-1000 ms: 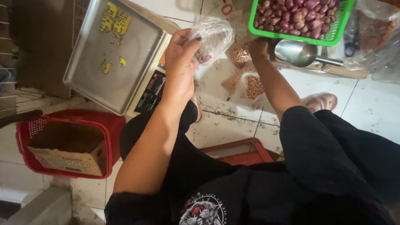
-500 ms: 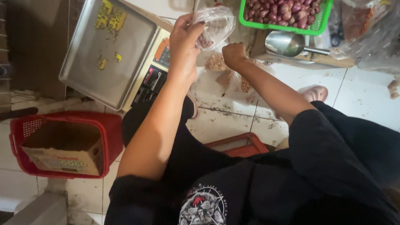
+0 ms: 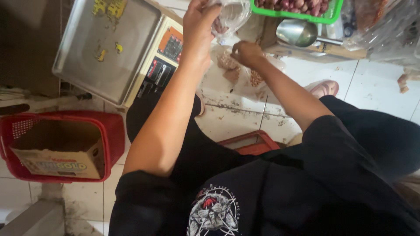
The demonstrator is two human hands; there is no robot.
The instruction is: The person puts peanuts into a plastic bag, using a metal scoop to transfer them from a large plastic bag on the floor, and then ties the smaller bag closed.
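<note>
Lifted higher than a moment ago, left hand (image 3: 199,24) gripping clear bag (image 3: 229,15) above the floor, right hand (image 3: 246,53) fingers pinched closed in floor-level packets (image 3: 238,72); loose grip risking spillage.

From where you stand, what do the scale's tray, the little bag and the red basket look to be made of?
Scale tray: dull grey sheet metal with a soft sheen, probably steel. Small bag in the left hand: thin clear plastic film, crinkled and glossy. Red basket: likely moulded plastic, with perforated walls.
</note>
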